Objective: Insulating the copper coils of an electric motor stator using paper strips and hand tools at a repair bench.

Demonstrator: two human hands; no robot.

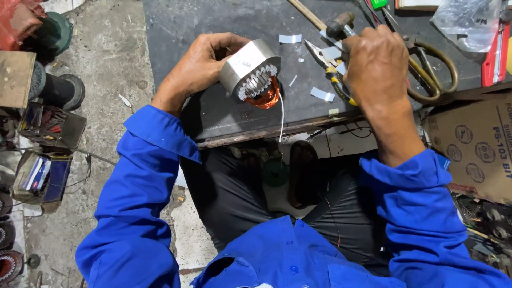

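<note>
I am looking down at the dark flat table (213, 112) across the upper frame. My left hand (200, 66) is grasping the round silver metal stator with copper windings (250, 72) at upper centre, its axis tilting toward me. My right hand (376, 64), to its right, is clenching yellow-handled pliers (333, 74), jaws pointing up and left toward the stator.

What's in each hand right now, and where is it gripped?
Left hand grips the motor stator around its metal outer shell. Right hand rests over the pliers; whether its fingers actually grip anything cannot be told.
</note>
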